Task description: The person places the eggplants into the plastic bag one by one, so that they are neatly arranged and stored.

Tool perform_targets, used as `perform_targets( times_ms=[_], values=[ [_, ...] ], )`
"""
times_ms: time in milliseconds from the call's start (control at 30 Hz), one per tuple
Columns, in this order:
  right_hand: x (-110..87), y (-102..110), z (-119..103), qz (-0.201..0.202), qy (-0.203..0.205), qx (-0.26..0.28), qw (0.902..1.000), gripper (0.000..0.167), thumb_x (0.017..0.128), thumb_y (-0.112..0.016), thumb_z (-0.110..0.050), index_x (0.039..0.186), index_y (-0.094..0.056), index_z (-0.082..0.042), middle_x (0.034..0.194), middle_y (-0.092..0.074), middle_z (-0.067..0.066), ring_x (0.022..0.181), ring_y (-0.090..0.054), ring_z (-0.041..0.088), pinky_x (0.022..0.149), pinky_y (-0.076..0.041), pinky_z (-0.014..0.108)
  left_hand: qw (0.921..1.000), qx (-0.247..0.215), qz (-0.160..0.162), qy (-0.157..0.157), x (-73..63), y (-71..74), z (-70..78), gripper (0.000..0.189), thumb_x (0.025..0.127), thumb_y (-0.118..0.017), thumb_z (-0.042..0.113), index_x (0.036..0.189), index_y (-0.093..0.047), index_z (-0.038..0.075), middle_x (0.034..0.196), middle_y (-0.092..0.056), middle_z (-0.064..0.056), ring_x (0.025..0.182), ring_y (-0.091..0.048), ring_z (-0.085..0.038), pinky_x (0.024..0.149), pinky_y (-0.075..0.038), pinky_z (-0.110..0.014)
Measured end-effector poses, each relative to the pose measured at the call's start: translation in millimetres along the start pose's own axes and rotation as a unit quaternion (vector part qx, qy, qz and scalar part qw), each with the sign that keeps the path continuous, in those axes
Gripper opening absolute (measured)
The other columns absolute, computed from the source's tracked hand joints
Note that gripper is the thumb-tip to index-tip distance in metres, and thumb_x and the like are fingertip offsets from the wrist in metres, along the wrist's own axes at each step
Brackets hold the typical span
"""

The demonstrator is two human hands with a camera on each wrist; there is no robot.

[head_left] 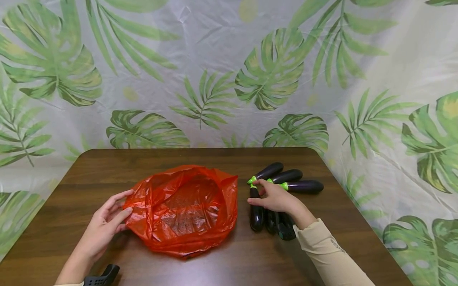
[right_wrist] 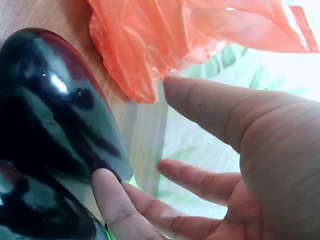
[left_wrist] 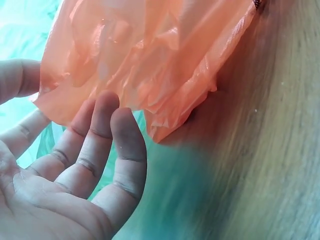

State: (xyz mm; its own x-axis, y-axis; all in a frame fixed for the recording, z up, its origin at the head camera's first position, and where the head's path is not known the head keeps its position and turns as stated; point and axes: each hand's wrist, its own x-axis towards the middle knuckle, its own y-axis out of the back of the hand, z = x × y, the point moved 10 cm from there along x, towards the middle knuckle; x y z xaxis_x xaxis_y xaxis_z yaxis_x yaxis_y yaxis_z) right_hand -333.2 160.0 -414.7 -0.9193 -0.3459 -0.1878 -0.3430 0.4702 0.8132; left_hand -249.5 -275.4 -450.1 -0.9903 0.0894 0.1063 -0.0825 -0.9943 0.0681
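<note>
A red plastic bag (head_left: 193, 214) lies on the table with its wide mouth facing up. At its left edge my left hand (head_left: 107, 220) pinches the rim between thumb and fingers; the left wrist view shows the other fingers (left_wrist: 127, 155) loosely bent below the bag. To the right of the bag lie several dark purple eggplants (head_left: 305, 186) with bright green stem ends. My right hand (head_left: 273, 196) is over the stem end of the leftmost front eggplant (head_left: 256, 218). Its thumb and fingers are spread apart, with a fingertip beside an eggplant (right_wrist: 65, 100) in the right wrist view.
The brown wooden table (head_left: 161, 274) ends at a back edge in front of a leaf-printed curtain (head_left: 214, 79). Black wrist-worn devices show at the left wrist (head_left: 103, 276) and near the right wrist (head_left: 286, 231), the latter close to the front eggplants.
</note>
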Motion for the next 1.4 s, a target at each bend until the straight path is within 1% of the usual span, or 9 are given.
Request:
perform_targets(
  times_ms=[67,133,267,433,533,700,967,1200,1400],
  values=[
    [1.5,0.9,-1.5,0.003,0.005,-0.022,0.9997,0.064,0.096,-0.080,-0.037,0.144,-0.058,0.000,0.117,-0.072,0.019,0.095,-0.071,0.023,0.092,-0.059,0.047,1.0000,0.007,0.000,-0.001,0.5,-1.4,0.8,0.051,0.110,-0.059,0.008,0.159,-0.046,0.013,0.118,-0.066,0.009,0.098,-0.072,-0.006,0.072,-0.065,-0.029],
    [2.5,1.6,-2.1,0.003,0.007,-0.036,0.9993,0.062,0.095,-0.081,-0.037,0.141,-0.061,0.001,0.115,-0.072,0.018,0.095,-0.069,0.024,0.091,-0.059,0.048,0.9998,0.018,-0.004,-0.002,1.4,-3.8,0.1,0.053,0.110,-0.059,0.007,0.160,-0.045,0.015,0.117,-0.064,0.008,0.096,-0.072,-0.007,0.071,-0.064,-0.029],
    [2.8,0.8,-2.8,-0.001,0.009,-0.052,0.9986,0.064,0.094,-0.082,-0.035,0.142,-0.059,0.002,0.114,-0.072,0.019,0.100,-0.069,0.029,0.092,-0.058,0.049,0.9992,0.034,-0.018,-0.002,3.2,-9.5,-3.4,0.059,0.109,-0.060,0.006,0.163,-0.040,0.018,0.125,-0.060,0.011,0.099,-0.071,-0.007,0.072,-0.065,-0.030],
    [3.9,-2.0,-6.0,-0.007,0.019,-0.063,0.9978,0.065,0.094,-0.083,-0.032,0.143,-0.058,0.003,0.114,-0.073,0.020,0.107,-0.070,0.034,0.093,-0.058,0.051,0.9987,0.014,-0.048,-0.008,2.3,-18.1,-7.4,0.063,0.109,-0.058,0.003,0.166,-0.034,0.018,0.132,-0.059,0.015,0.104,-0.072,-0.008,0.074,-0.067,-0.033],
    [5.2,-3.1,-8.1,-0.008,0.024,-0.069,0.9973,0.066,0.092,-0.085,-0.030,0.143,-0.058,0.003,0.106,-0.071,0.019,0.098,-0.068,0.031,0.087,-0.057,0.047,0.9980,-0.011,-0.060,-0.019,1.6,-21.7,-7.2,0.062,0.109,-0.056,0.000,0.165,-0.034,0.016,0.132,-0.062,0.014,0.104,-0.074,-0.010,0.074,-0.067,-0.034],
    [6.3,-4.8,-8.9,-0.010,0.016,-0.077,0.9968,0.066,0.090,-0.087,-0.029,0.142,-0.058,0.002,0.099,-0.068,0.015,0.087,-0.061,0.023,0.080,-0.052,0.040,0.9971,-0.037,-0.060,-0.030,0.7,-22.9,-5.1,0.059,0.109,-0.055,-0.002,0.163,-0.037,0.015,0.133,-0.064,0.013,0.105,-0.075,-0.011,0.077,-0.067,-0.033],
    [8.5,-6.4,-12.4,-0.010,0.023,-0.078,0.9967,0.065,0.089,-0.087,-0.025,0.139,-0.060,0.004,0.083,-0.053,0.005,0.075,-0.051,0.018,0.072,-0.042,0.032,0.9973,-0.035,-0.056,-0.032,1.0,-21.5,-3.2,0.059,0.109,-0.055,-0.002,0.163,-0.038,0.013,0.131,-0.066,0.012,0.104,-0.076,-0.011,0.078,-0.066,-0.031],
    [11.9,-9.5,-8.7,-0.014,0.014,-0.073,0.9971,0.063,0.088,-0.088,-0.025,0.138,-0.061,0.003,0.080,-0.051,0.003,0.073,-0.050,0.017,0.070,-0.041,0.030,0.9980,-0.025,-0.052,-0.027,1.1,-20.1,-3.2,0.058,0.109,-0.056,-0.001,0.162,-0.038,0.012,0.131,-0.066,0.014,0.104,-0.076,-0.010,0.078,-0.066,-0.030],
    [12.2,-8.8,-6.4,-0.023,0.012,-0.059,0.9980,0.065,0.087,-0.087,-0.024,0.140,-0.059,0.001,0.088,-0.059,0.008,0.080,-0.054,0.020,0.073,-0.045,0.032,0.9982,-0.021,-0.050,-0.027,1.3,-20.1,-4.4,0.057,0.109,-0.057,-0.001,0.162,-0.038,0.011,0.131,-0.067,0.014,0.104,-0.075,-0.010,0.079,-0.066,-0.030]
  ],
)
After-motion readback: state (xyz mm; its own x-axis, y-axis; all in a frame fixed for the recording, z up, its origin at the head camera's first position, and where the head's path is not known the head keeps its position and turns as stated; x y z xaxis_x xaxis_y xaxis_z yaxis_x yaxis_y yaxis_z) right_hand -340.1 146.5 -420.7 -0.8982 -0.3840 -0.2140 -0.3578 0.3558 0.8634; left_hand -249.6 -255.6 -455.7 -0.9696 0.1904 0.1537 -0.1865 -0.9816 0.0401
